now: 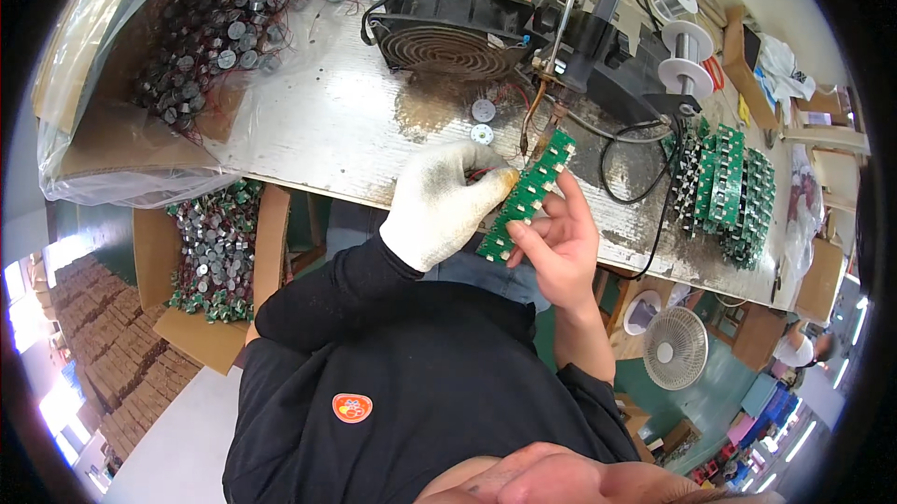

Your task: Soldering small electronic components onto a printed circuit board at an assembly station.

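Observation:
My right hand (pixel 563 247), bare, grips a long green circuit board strip (pixel 529 194) by its lower right edge. The strip is tilted, with a row of small pale connectors along it. My left hand (pixel 444 200), in a white glove, is closed in a pinch at the strip's left edge. Thin red wires (pixel 477 173) show between its fingers; their ends are hidden. Just past the strip's upper end is the tip of a soldering iron (pixel 525 140), held in a stand. Two small round parts, a grey disc (pixel 483 111) and a pale disc (pixel 481 134), lie beyond my left hand.
A black fan (pixel 453 32) stands at the back, beside solder wire spools (pixel 687 44). Wired metal discs (pixel 238 32) are heaped at far left. More green boards (pixel 724 186) are stacked right. A cardboard box (pixel 154 256) of parts stands below the table's left edge.

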Motion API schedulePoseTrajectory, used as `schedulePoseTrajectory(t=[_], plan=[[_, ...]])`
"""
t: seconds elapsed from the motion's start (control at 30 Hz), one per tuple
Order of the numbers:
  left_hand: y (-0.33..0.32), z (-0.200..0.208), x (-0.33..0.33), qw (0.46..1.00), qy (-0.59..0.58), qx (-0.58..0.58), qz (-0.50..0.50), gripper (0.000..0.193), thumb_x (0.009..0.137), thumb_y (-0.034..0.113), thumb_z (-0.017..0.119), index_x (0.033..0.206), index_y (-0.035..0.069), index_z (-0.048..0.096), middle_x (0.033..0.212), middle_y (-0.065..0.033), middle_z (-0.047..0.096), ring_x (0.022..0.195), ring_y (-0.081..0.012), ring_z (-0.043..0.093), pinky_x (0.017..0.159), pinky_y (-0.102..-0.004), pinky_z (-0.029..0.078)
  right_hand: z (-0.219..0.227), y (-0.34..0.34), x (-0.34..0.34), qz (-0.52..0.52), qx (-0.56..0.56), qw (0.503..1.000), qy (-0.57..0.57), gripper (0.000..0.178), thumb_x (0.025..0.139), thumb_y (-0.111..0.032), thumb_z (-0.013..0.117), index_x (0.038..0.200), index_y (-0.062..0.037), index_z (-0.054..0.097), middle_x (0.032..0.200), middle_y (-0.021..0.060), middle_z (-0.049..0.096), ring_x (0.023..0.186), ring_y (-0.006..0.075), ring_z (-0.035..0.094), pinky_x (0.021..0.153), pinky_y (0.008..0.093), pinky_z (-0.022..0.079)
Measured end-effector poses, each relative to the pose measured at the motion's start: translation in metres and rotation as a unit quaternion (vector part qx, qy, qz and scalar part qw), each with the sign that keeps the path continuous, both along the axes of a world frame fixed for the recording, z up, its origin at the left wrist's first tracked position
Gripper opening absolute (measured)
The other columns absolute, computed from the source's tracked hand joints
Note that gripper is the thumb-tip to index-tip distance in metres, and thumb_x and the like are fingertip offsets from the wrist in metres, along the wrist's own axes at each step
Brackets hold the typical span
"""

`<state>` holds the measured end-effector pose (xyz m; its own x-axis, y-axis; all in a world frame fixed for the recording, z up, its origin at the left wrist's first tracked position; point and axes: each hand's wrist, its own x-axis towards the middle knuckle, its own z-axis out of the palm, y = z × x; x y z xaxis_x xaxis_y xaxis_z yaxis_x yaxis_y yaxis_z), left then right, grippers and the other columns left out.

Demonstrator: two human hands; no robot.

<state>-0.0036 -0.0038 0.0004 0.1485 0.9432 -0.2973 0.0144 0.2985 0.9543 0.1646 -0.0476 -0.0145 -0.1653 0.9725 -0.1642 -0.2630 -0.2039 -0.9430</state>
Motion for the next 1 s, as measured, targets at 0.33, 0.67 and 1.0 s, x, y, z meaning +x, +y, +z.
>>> schedulePoseTrajectory(t=[0.33,0.67,1.0], plan=[[0.000,0.008,0.003,1.000,0.011,-0.004,0.019,0.024,0.081,0.017,0.066,0.087,-0.006,0.066,0.070,-0.0112,0.065,0.063,-0.0135,0.061,0.057,-0.0287,0.048,0.001,0.001,0.002,0.004,0.006,1.000,0.001,0.075,0.082,0.012,0.059,0.144,-0.0004,0.018,0.112,0.0183,0.057,0.068,0.0137,0.063,0.051,0.0229,0.051],[0.001,0.003,-0.002,0.999,0.032,0.008,-0.004,0.022,0.082,0.015,0.067,0.092,-0.005,0.064,0.072,-0.0087,0.064,0.063,-0.0114,0.060,0.056,-0.0264,0.047,-0.005,-0.001,-0.001,-0.002,0.015,1.000,0.007,0.075,0.082,0.012,0.060,0.144,-0.0004,0.019,0.112,0.0176,0.056,0.068,0.0138,0.062,0.051,0.0228,0.051],[0.008,-0.014,-0.037,0.913,0.256,0.316,0.031,0.053,0.069,0.007,0.070,0.118,0.000,0.051,0.126,-0.0219,0.047,0.121,-0.0367,0.046,0.099,-0.0399,0.041,0.003,0.015,0.003,-0.103,-0.027,0.994,-0.038,0.069,0.083,0.006,0.059,0.141,0.0015,0.023,0.107,0.0168,0.059,0.061,0.0128,0.059,0.047,0.0227,0.051]])
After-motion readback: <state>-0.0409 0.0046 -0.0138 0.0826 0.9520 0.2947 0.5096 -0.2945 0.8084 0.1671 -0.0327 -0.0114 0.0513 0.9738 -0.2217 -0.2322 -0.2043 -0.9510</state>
